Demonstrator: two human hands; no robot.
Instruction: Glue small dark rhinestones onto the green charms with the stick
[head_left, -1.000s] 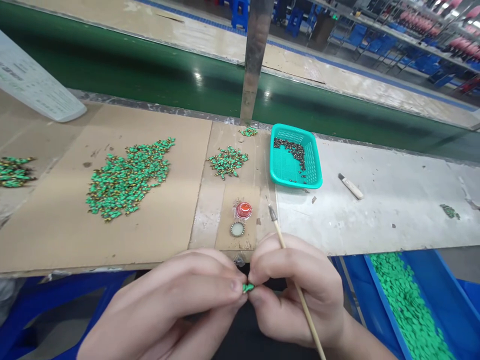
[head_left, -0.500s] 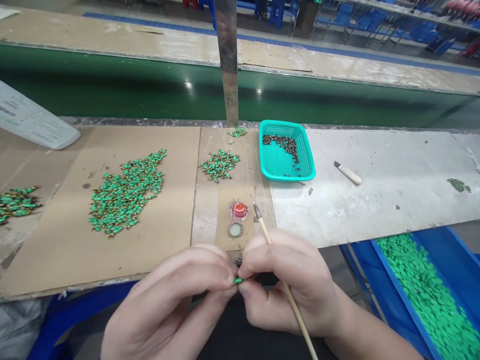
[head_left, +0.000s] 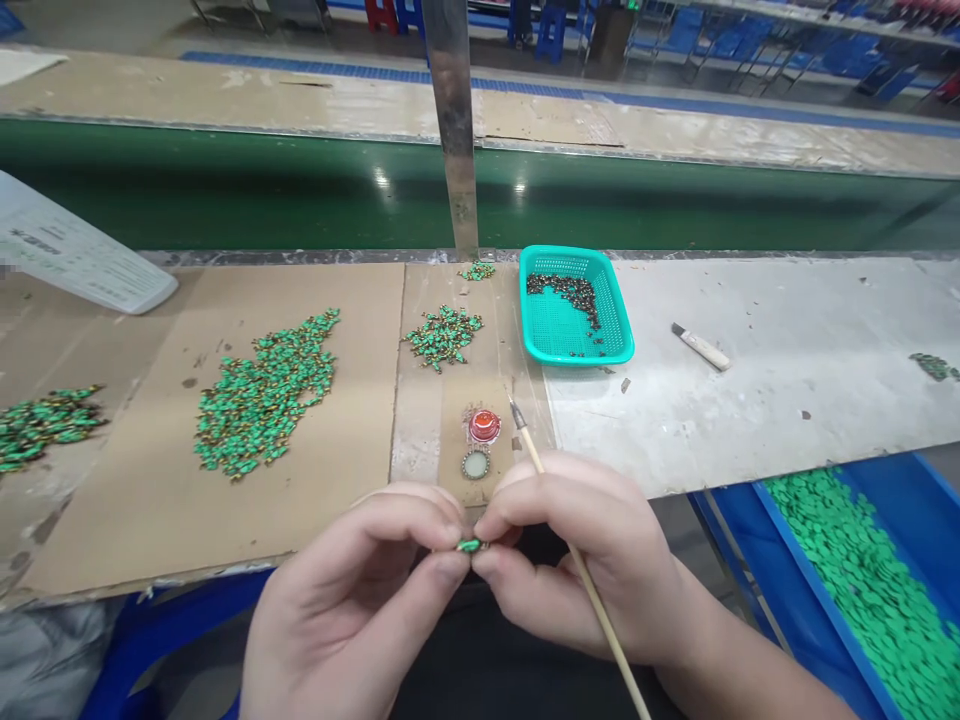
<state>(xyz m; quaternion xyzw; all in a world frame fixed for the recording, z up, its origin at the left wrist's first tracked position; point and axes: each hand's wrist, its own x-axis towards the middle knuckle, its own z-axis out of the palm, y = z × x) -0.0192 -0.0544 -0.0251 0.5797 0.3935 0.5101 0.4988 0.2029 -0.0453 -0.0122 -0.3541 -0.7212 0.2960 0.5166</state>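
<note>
Between the pinched fingertips of both hands sits a small green piece [head_left: 470, 546] with brownish-gold ends. My left hand [head_left: 360, 590] is closed on its left end. My right hand [head_left: 585, 560] grips its right end and also carries a thin paintbrush [head_left: 534, 450], bristles pointing up and away, the wooden handle slanting down under the palm. Just beyond the fingers, on the cardboard, lie a bottle cap with red liquid [head_left: 484, 426] and a cap with a pale filling [head_left: 475, 464]. Farther back is a small pile of green-and-gold pieces [head_left: 444, 337].
A large pile of similar pieces [head_left: 266, 395] covers the cardboard at left, with another pile [head_left: 49, 428] beyond it. A turquoise basket [head_left: 622, 350] holds small dark metallic parts. A knife-like tool [head_left: 701, 346] lies rightward. Flat green pieces [head_left: 862, 580] fill a blue tray at lower right.
Both hands have drawn slightly apart at the fingertips, so more of the green piece and its ends shows. The brush stays in my right hand. The whole view has shifted slightly.
</note>
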